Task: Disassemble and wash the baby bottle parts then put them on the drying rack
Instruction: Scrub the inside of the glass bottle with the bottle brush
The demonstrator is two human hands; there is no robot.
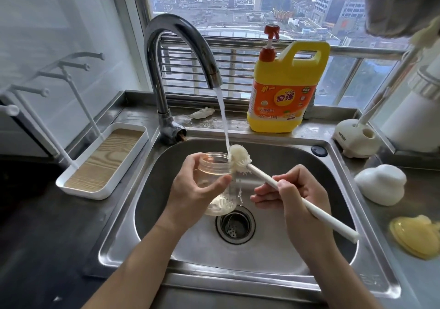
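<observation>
Over the round-cornered stainless-steel sink (297,165), the left hand (190,189) wraps its fingers and thumb round the clear plastic bottle (214,169). The bottle is a wide-mouthed cylinder with a threaded neck, tilted so the opening faces up and away, and it has whitish foam pooled at its base. The right hand (295,199) curls its fingers round the straight white handle of the brush (309,205), pinching it near the middle. The brush's rounded, shaggy cream head sits at the bottle's rim, just outside the mouth. A smooth rope of water (222,118) falls from the curved chrome faucet (164,46) onto that head. Below, the ringed metal drain (235,225) shows a perforated strainer. On the left of the tabletop (409,280) stands the drying rack (78,187), a white oblong tray with a wood-grain floor and slim knob-tipped pegs (nothing hangs on them). Behind the basin is a yellow detergent jug (285,94) with an orange label and red pump. To the right lie a matte white dome cap (378,183), a translucent amber collar (416,237) and a cream brush holder (354,138) with a second white stem standing in it.
</observation>
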